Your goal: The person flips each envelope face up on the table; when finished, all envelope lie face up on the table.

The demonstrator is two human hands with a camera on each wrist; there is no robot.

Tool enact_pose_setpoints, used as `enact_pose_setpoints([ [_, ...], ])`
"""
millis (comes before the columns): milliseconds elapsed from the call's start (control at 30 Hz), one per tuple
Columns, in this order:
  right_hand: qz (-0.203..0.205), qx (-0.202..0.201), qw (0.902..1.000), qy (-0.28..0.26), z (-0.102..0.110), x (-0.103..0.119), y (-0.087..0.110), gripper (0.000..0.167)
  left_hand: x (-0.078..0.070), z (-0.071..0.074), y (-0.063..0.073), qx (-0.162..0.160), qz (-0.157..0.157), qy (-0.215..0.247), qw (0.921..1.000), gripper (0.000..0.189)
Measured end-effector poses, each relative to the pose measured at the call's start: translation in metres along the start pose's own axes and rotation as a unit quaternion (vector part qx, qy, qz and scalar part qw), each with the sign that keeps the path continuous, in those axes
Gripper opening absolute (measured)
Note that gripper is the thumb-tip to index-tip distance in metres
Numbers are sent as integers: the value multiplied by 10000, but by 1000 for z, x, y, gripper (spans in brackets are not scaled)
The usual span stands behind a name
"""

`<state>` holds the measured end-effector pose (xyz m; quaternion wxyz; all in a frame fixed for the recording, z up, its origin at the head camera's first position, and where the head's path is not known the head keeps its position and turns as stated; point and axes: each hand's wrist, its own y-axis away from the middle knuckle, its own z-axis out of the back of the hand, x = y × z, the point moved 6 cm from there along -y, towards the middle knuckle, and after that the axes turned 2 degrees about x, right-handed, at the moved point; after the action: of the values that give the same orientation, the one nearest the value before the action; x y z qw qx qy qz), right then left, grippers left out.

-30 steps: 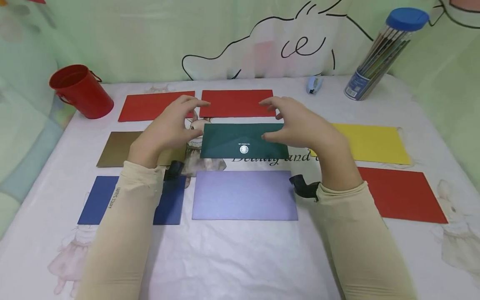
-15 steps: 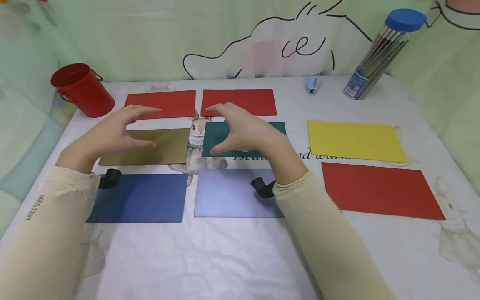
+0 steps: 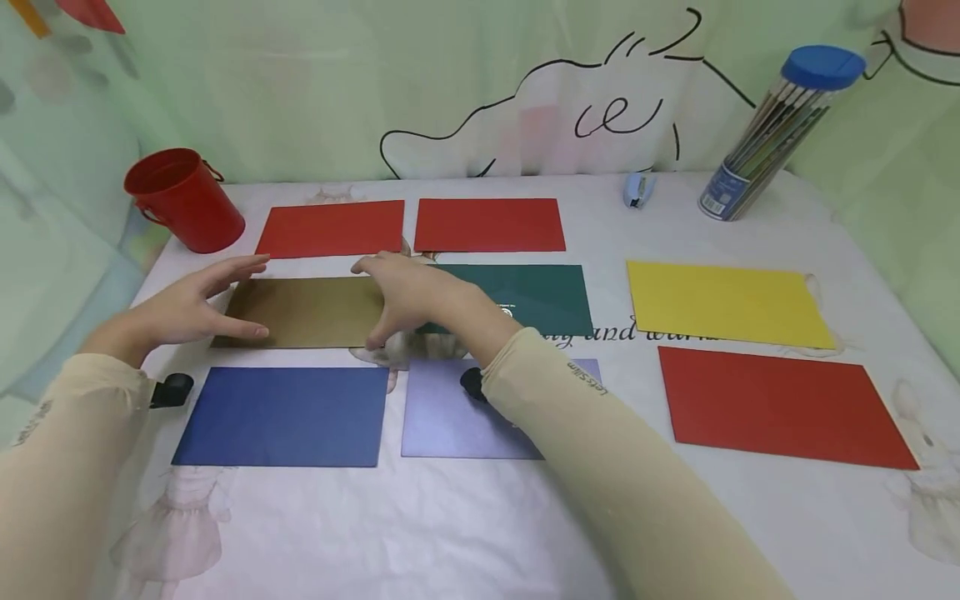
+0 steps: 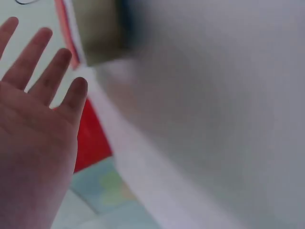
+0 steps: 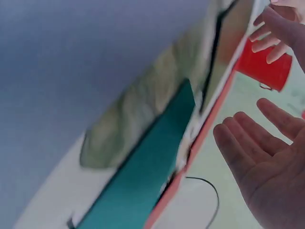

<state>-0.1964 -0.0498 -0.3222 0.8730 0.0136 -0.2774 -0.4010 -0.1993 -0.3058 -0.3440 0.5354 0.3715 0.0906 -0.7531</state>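
A gold-brown rectangular card (image 3: 307,312) lies flat at the left of the middle row. My left hand (image 3: 183,310) is at its left end, thumb and fingers apart, holding nothing. The left wrist view shows the left hand's fingers (image 4: 40,62) spread and fairly straight. At the card's right end is my right hand (image 3: 420,296), also with nothing in it and its thumb held away from the fingers. Whether either hand touches the card cannot be told. The right hand and forearm cover part of a dark green card (image 3: 532,287) and part of a lilac card (image 3: 450,417).
Two red cards (image 3: 333,229) lie along the back. A blue card (image 3: 285,417) is at front left. At right are a yellow card (image 3: 731,304) and another red card (image 3: 787,408). A red bucket (image 3: 187,204), a small light-blue object (image 3: 637,190) and a blue-lidded tube of pencils (image 3: 772,137) stand behind.
Both hands have moved left, from around the dark green card to the two ends of the gold-brown card. The cards stay in place; the head view has shifted slightly.
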Motion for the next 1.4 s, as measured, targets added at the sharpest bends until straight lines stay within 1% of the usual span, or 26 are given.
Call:
enact_pose_setpoints([
  [100, -3, 91, 9998, -184, -6, -1, -5, 96, 7, -4, 1, 13, 17, 27, 10000, 100],
  [267, 22, 380, 9987, -337, -14, -7, -7, 94, 10, -8, 2, 7, -95, -33, 9999, 98],
  [400, 101, 351, 9989, -285, -14, -9, -11, 97, 12, -9, 1, 85, -92, -131, 9998, 100],
  [533, 97, 310, 9995, 8, -12, -10, -15, 94, 13, -8, -2, 93, -58, -233, 9997, 103],
  [600, 99, 283, 9995, 97, -11, -10, -17, 93, 14, -7, -2, 68, 16, -300, 9995, 105],
  [667, 101, 282, 9995, 48, -10, -9, -17, 94, 16, -6, -2, 78, 157, -376, 9991, 107],
  [800, 158, 296, 9994, -113, -12, -8, -17, 97, 22, -8, -1, 223, 475, -496, 9974, 113],
  [900, 95, 299, 9994, -116, -14, -9, -16, 97, 24, -10, -1, 324, 530, -506, 9968, 115],
  [1000, 37, 353, 9993, -136, -15, -9, -15, 100, 24, -10, -1, 299, 484, -487, 9972, 115],
  [1100, 80, 423, 9987, -271, -15, -8, -14, 104, 24, -9, -1, 237, 492, -473, 9974, 113],
  [1233, 240, 450, 9980, -383, -15, -6, -11, 105, 23, -7, 2, 185, 471, -389, 9980, 108],
  [1400, 541, 482, 9970, -252, -15, -3, -8, 106, 23, -3, 4, 144, 244, -222, 9994, 101],
])
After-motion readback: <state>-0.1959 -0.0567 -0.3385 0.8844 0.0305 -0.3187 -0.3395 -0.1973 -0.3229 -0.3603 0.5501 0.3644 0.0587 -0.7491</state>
